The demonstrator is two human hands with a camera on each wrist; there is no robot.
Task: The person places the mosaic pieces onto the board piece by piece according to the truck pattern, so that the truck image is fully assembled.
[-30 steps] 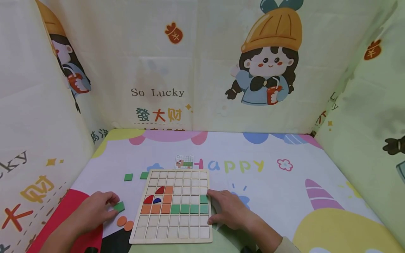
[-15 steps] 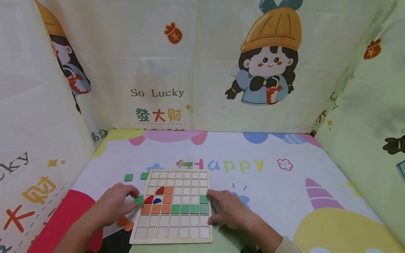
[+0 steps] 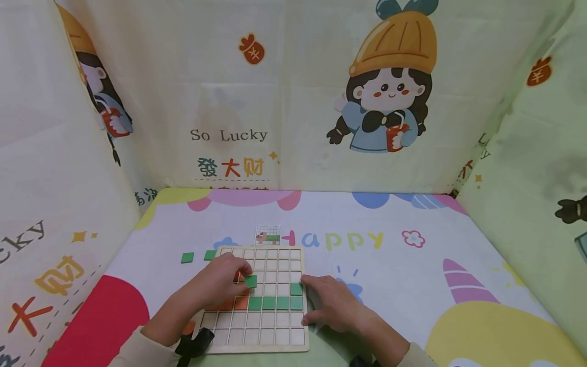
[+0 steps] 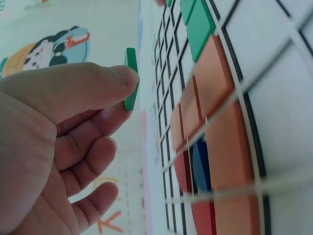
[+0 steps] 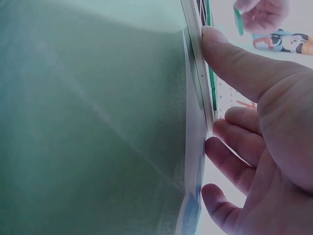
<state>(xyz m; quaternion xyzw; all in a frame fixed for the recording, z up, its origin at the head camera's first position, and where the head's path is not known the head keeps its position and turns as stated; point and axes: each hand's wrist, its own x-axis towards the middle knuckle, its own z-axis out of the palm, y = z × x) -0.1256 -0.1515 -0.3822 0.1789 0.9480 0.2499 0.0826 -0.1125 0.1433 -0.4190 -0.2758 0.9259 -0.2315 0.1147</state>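
My left hand (image 3: 220,279) pinches a green square tile (image 3: 250,281) between thumb and forefinger, above the wooden grid board (image 3: 274,336). In the left wrist view the tile (image 4: 130,93) stands edge-on, apart from the board. On the board lie a row of green tiles (image 3: 269,303), another green tile (image 3: 296,289) at the right edge, and orange tiles (image 4: 230,166) with red pieces and a dark blue piece (image 4: 200,166); my left hand partly covers these. My right hand (image 3: 334,305) rests at the board's right edge, its thumb and fingertips touching the rim (image 5: 196,54).
Two loose green tiles (image 3: 187,258) lie left of the board's far corner. An orange disc (image 3: 188,327) shows partly behind my left wrist. A small picture card (image 3: 267,234) lies beyond the board. Printed cloth walls (image 3: 302,102) enclose the table at back and sides.
My left hand has carried the green tile rightward from beside the board to above its left-middle part. My right hand has stayed at the right edge.
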